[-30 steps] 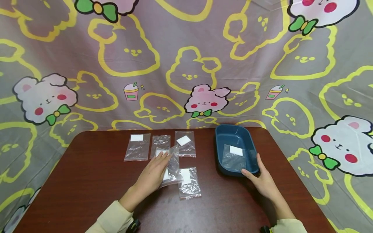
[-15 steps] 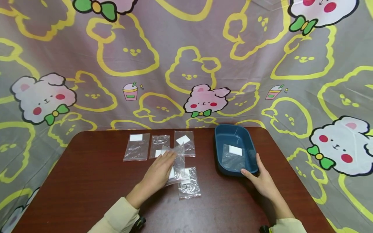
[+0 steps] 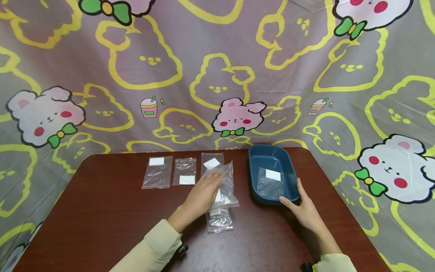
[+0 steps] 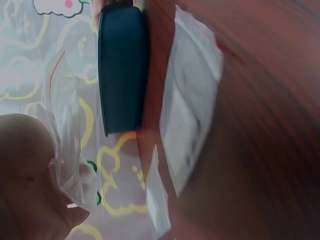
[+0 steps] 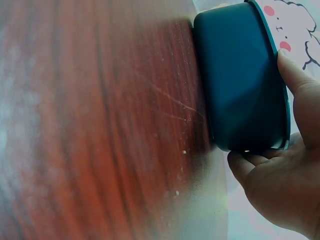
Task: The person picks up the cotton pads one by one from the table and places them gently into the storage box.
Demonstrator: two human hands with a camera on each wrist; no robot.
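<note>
My left hand (image 3: 202, 194) holds a clear plastic zip bag (image 3: 227, 185) with a white piece, above the table and left of the blue tray (image 3: 272, 154). In the left wrist view the held zip bag (image 4: 65, 125) hangs from the fingers, its red zip line showing. The right hand (image 3: 307, 215) grips the tray's near right corner, thumb on the rim. From the right wrist the tray (image 5: 240, 75) shows its outer wall, with fingers curled at its end. Inside the tray lies another zip bag (image 3: 269, 188) with a white piece.
Two zip bags lie at the back left, a left one (image 3: 157, 173) and a middle one (image 3: 184, 170). A third bag (image 3: 212, 163) and a near bag (image 3: 219, 223) are partly covered by the held one. A patterned cloth (image 3: 183, 87) stands behind the table (image 3: 102, 211).
My left hand has moved right with its zip bag, uncovering the middle bag at the back and covering part of the third. The right hand stays on the tray.
</note>
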